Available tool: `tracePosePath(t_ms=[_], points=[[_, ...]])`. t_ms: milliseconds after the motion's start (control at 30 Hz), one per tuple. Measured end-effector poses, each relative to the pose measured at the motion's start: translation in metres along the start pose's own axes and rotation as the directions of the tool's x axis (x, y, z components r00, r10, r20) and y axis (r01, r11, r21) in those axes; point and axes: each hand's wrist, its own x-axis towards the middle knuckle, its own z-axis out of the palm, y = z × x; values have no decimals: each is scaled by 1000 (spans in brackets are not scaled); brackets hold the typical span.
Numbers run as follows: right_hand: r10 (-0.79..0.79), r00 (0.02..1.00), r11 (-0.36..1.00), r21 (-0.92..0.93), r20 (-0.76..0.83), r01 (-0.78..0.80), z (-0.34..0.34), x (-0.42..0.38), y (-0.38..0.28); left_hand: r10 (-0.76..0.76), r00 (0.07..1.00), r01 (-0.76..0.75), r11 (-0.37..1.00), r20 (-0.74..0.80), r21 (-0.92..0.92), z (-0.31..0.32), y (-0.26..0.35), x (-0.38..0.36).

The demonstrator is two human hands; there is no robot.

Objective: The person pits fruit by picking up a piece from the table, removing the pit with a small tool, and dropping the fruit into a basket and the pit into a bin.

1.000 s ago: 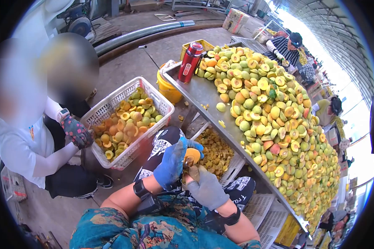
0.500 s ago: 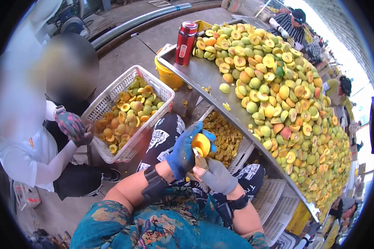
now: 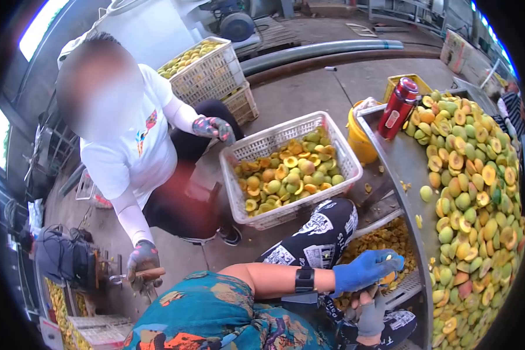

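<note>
My left hand (image 3: 364, 272), in a blue glove, is closed with its fingers curled. An orange-yellow peach half (image 3: 387, 279) shows just under its fingertips, mostly hidden by the glove. Close below is my right hand (image 3: 367, 315), in a grey glove with bare fingertips, its fingers curled in. Whatever it holds is hidden. Both hands are above my lap, beside a crate of yellow-brown fruit scraps (image 3: 398, 238). To the right, a metal table (image 3: 398, 153) bears a large heap of halved peaches (image 3: 469, 192).
A white crate of fruit halves (image 3: 348, 175) stands ahead of my knees. Beyond it are a yellow bucket (image 3: 361, 140) and a red flask (image 3: 398, 109) on the table corner. A gloved co-worker (image 3: 131, 140) at left holds a wooden-handled tool (image 3: 146, 275). Stacked crates (image 3: 213, 73) stand behind.
My view has swung left, so the hands and table appear farther right. The peach half, plainly visible before, is now mostly covered. The metal-tipped tool at my right hand is out of sight.
</note>
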Motion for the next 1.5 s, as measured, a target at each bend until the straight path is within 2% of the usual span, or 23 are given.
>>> tracePosePath(t_ms=[33,67,100,133,167,233,367,433,567,600,633,800,900,967,1000,1133,1200,1233,1300,1400,1433,1500], points=[[4,1000,1000,11,-13,-3,5,0,-4,-1,1000,1,1000,-12,-4,-5,-1,-1],[10,1000,1000,6,-4,-10,6,0,-9,88,995,-87,996,52,-13,-10,2,-3],[89,995,996,16,53,-90,8,-2,-14,177,977,-175,984,116,-29,-14,5,-5],[166,980,985,19,111,-169,12,-3,-17,238,970,-238,971,57,4,-15,9,-9],[173,978,985,8,116,-175,17,-2,-18,243,969,-243,970,46,-2,-18,13,-10],[225,969,973,28,102,-229,26,-5,-22,153,986,-155,987,61,40,-20,16,-9],[192,977,981,-16,95,-191,39,-9,-21,161,981,-166,985,109,38,-25,26,-14],[288,936,920,213,201,-328,41,-14,-23,198,975,-204,978,101,49,-26,25,-14],[259,909,907,240,327,-345,38,-13,-16,192,969,-193,981,157,-13,-26,28,-20],[274,925,894,286,263,-346,41,-16,-13,166,973,-153,984,159,-89,-25,28,-22],[266,928,895,292,261,-338,42,-17,-13,138,976,-110,980,167,-164,-24,28,-23],[165,891,883,339,422,-324,46,-28,-25,172,965,-141,977,198,-160,-14,25,-28],[123,861,875,355,493,-328,35,-30,-18,120,974,-69,964,192,-256,-7,19,-32],[95,849,868,375,519,-326,34,-34,-17,257,959,-223,943,117,-248,1,4,-31],[76,844,866,384,531,-319,34,-35,-16,168,975,-118,947,148,-299,3,1,-32],[7,820,855,422,572,-302,34,-41,-11,215,949,-151,953,232,-265,3,-1,-36],[-23,807,847,441,590,-298,34,-43,-9,23,927,170,865,375,-473,3,-13,-38],[-38,800,843,449,599,-296,33,-44,-8,20,925,174,865,379,-471,3,-25,-34],[-67,786,839,461,615,-289,33,-45,-7,-24,850,337,793,526,-508,6,-40,-25],[-120,763,829,487,636,-276,34,-44,-6,18,832,345,766,554,-542,6,-32,-23],[-144,756,826,498,638,-264,32,-45,-6,14,832,347,766,554,-540,7,-25,-25],[-203,753,821,528,626,-218,30,-43,-7,-35,965,122,937,261,-328,9,-8,-29]])
